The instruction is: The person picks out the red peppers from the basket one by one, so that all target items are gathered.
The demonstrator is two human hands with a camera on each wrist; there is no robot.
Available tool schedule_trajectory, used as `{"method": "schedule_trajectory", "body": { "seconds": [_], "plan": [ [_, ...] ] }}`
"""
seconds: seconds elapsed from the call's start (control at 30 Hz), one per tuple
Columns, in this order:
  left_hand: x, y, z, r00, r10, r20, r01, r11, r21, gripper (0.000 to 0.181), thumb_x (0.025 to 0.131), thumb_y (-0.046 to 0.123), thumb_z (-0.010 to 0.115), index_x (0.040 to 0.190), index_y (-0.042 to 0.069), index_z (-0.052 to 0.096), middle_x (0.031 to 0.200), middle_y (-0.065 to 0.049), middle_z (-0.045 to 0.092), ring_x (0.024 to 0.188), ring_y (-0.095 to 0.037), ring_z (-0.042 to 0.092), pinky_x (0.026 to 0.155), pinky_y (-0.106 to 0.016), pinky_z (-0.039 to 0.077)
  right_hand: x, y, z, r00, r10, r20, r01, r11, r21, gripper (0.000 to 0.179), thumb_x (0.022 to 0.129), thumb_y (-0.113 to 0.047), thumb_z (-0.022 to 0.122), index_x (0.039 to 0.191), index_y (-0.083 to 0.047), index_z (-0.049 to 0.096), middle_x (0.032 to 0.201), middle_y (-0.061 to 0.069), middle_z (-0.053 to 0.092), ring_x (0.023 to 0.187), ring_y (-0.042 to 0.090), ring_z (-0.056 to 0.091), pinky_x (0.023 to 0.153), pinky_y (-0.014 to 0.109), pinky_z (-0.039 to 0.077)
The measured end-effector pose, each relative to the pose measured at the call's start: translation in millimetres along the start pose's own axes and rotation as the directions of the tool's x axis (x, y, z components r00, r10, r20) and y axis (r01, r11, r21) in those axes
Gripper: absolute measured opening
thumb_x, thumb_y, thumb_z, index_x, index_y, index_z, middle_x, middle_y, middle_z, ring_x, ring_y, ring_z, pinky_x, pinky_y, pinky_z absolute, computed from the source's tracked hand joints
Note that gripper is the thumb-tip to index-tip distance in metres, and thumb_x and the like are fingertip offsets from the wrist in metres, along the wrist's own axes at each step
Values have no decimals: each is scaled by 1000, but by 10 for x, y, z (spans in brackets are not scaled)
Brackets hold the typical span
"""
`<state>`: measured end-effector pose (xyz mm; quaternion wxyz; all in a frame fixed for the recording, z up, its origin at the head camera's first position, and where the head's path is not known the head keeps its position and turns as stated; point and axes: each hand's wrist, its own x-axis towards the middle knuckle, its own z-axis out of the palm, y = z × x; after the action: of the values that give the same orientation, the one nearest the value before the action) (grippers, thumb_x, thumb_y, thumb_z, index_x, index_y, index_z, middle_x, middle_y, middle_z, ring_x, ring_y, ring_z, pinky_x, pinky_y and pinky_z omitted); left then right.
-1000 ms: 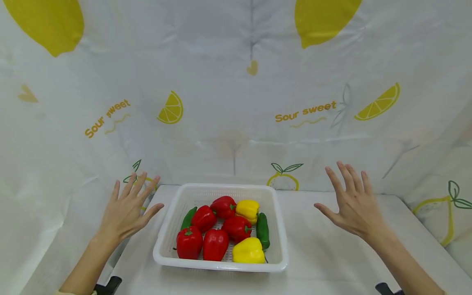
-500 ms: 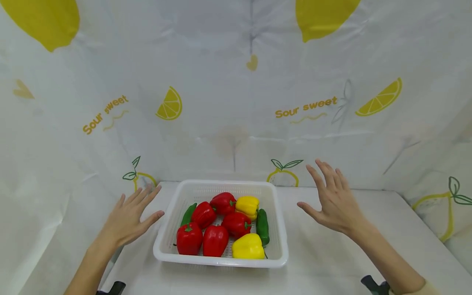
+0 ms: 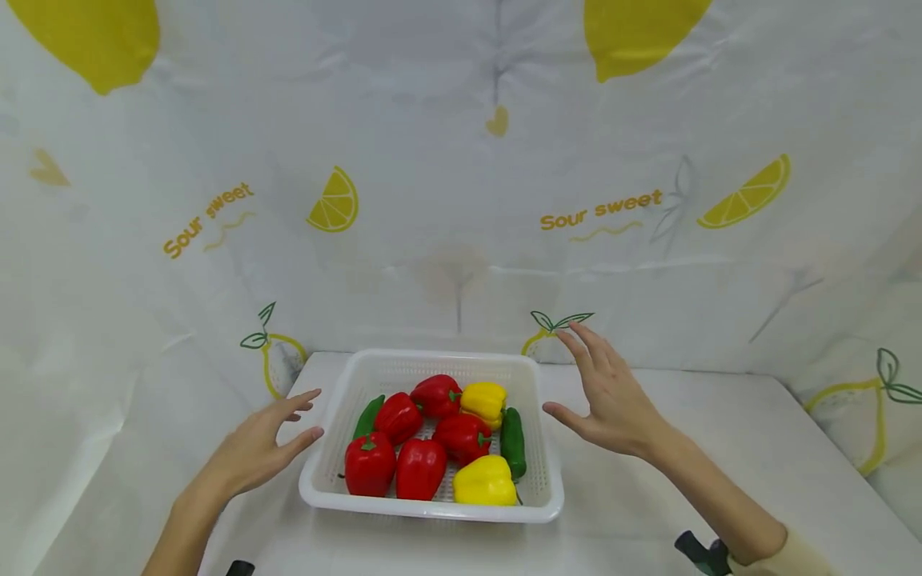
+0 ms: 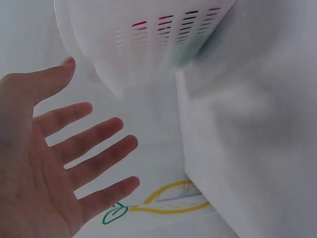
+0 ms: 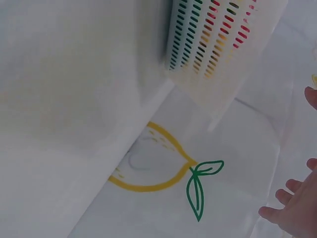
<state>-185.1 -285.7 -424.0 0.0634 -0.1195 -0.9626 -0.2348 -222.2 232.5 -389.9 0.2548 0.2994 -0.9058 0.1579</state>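
Observation:
A white plastic basket (image 3: 432, 514) stands on the table, holding several red bell peppers (image 3: 421, 469), two yellow bell peppers (image 3: 485, 481) and two long green vegetables (image 3: 513, 442), one at each side. My left hand (image 3: 248, 448) hovers just off the basket's left side, fingers loosely extended and thumb apart. In the left wrist view that hand (image 4: 54, 153) has its fingers spread, with nothing in it, below the basket's slotted wall (image 4: 163, 34). My right hand (image 3: 612, 400) is raised beside the basket's right side, fingers relaxed and holding nothing. Only part of it (image 5: 297, 203) shows in the right wrist view.
The white table (image 3: 691, 456) extends to the right of the basket. Behind it hangs a white sheet (image 3: 432, 280) printed with lemons and lettering, which also closes in the left and right sides. Dark wrist straps (image 3: 702, 554) show at the lower edge.
Both hands have come down and inward toward the basket. The right hand has moved left, close to its right rim; the left hand has turned and lowered. The basket and its contents stay put.

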Motion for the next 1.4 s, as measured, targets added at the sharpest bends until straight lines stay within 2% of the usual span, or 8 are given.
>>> {"method": "schedule_trajectory", "body": {
  "seconds": [0.2,0.4,0.53,0.7,0.97,1.13,1.23,1.4],
  "plan": [
    [-77,1,94,999,-18,34,22,994,-103,58,99,41,78,147,10,65,125,-12,78,105,-25,77,90,-52,66,135,-174,55,996,20,93,-32,990,134,99,90,-40,84,167,-6,31,174,24,32,156,49,38,119,78,40],
    [-118,13,134,998,-19,62,32,975,-220,55,98,34,81,144,9,67,118,-10,77,95,-16,77,84,-38,69,253,-296,109,980,24,197,-68,972,223,97,93,-41,82,168,-10,30,174,20,33,157,45,38,117,74,45],
    [-146,46,129,997,-13,74,32,962,-270,54,96,30,83,143,8,68,118,-13,77,94,-17,78,84,-37,69,323,-338,157,969,9,248,-77,961,266,96,94,-43,81,169,-13,29,173,19,36,156,45,41,119,74,44],
    [-187,71,147,993,-50,103,81,944,-320,57,96,27,83,147,7,66,123,-19,75,97,-22,80,82,-35,69,408,-369,211,951,11,308,-115,939,323,96,94,-40,82,169,-17,28,173,16,38,156,43,43,118,74,45],
    [-223,60,190,985,-111,135,155,909,-386,58,99,24,79,152,7,62,125,-20,74,101,-25,80,78,-23,63,604,-447,246,905,-31,425,-167,891,421,83,97,-37,78,166,-14,37,169,14,46,152,39,49,119,70,46],
    [-230,97,214,982,-138,127,177,900,-399,58,100,24,78,153,8,61,123,-18,74,98,-22,79,77,-25,61,794,-466,241,844,-77,531,-238,833,499,79,99,-32,77,164,-12,37,160,18,54,144,41,57,117,66,51],
    [-229,117,217,978,-160,131,200,892,-406,58,100,23,78,154,9,60,121,-18,74,96,-21,78,76,-26,60,910,-472,258,782,-119,611,-287,803,523,78,100,-28,75,164,-12,34,156,20,57,139,44,63,115,63,53],
    [-227,119,220,975,-172,137,215,877,-431,59,100,19,77,155,9,59,118,-18,75,96,-22,79,76,-27,60,1074,-469,349,679,-197,707,-324,784,529,71,99,-27,74,160,-12,41,153,23,59,136,45,66,107,52,62]
  ]
}}
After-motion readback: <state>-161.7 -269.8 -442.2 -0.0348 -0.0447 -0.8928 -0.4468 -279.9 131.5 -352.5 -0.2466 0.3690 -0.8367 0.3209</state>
